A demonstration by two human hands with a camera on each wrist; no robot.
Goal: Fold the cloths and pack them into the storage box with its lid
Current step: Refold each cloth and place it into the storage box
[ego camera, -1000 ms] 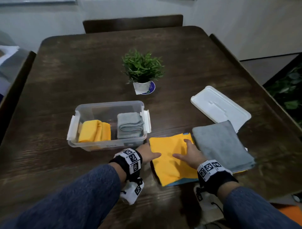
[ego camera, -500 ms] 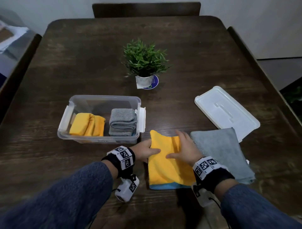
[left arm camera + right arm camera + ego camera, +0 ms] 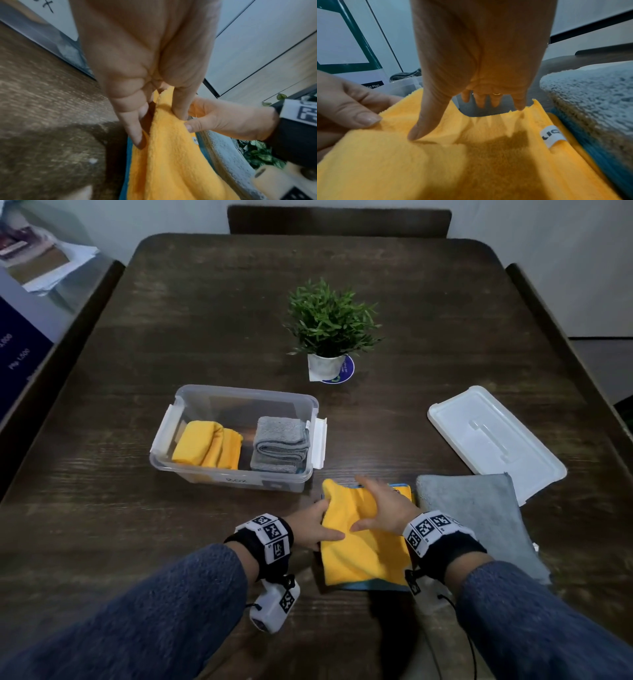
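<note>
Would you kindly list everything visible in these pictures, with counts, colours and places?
storage box: one, clear, table's left-centre
folded cloths in the box: one yellow, one grey
yellow cloth: one, over a blue layer, front centre, being folded
grey cloth: one, flat, right of it
lid: one, white, far right
potted plant: one, green, behind the box
table: one, dark wood
chair: one, far side
left hand: pinches the yellow cloth's edge
right hand: rests open on it
</note>
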